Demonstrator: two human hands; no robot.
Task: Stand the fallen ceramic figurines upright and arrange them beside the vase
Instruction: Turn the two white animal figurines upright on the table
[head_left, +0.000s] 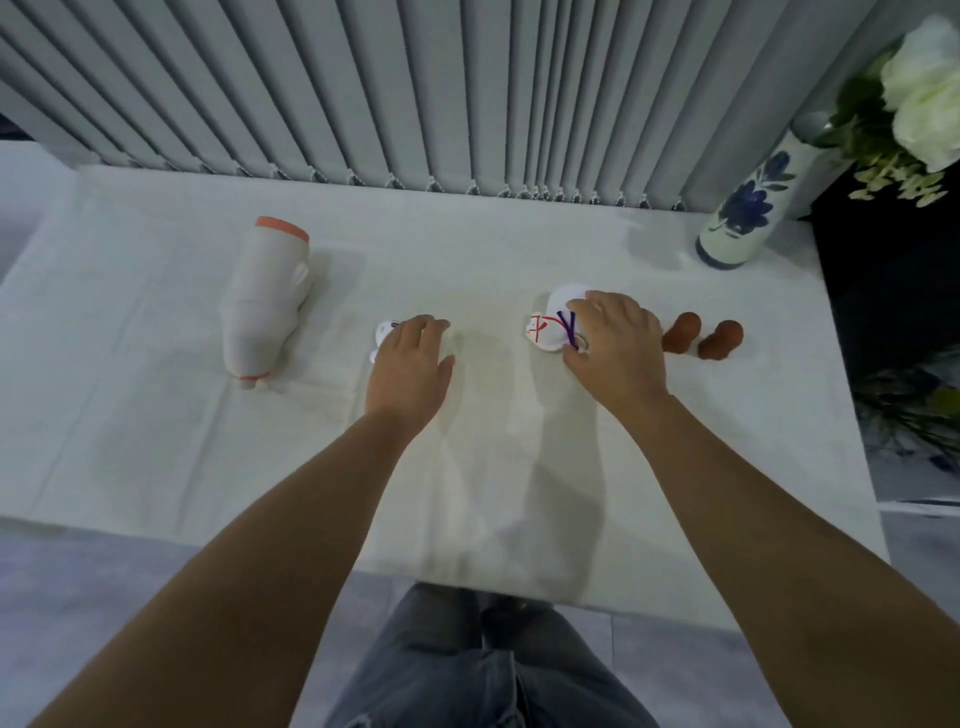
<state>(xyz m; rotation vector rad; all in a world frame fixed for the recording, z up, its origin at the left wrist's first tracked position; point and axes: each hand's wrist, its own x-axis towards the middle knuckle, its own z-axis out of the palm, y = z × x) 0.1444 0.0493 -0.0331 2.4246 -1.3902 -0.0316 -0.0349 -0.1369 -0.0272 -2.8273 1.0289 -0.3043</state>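
A white vase with blue flowers (743, 218) stands at the back right of the white-clothed table (467, 249). A large white figurine with orange trim (265, 301) lies on its side at the left. My left hand (410, 364) rests over a small white figurine (383, 332), mostly hiding it. My right hand (613, 348) lies on a fallen white figurine with red marks and a purple ribbon (550, 327), fingers curled around it. Two small brown figurines (701, 336) lie just right of that hand.
Grey vertical blinds (415, 88) hang behind the table. White flowers and green leaves (914, 98) spread from the vase at top right. Dark floor and foliage (909, 405) lie past the table's right edge. My legs in jeans stand at the front edge.
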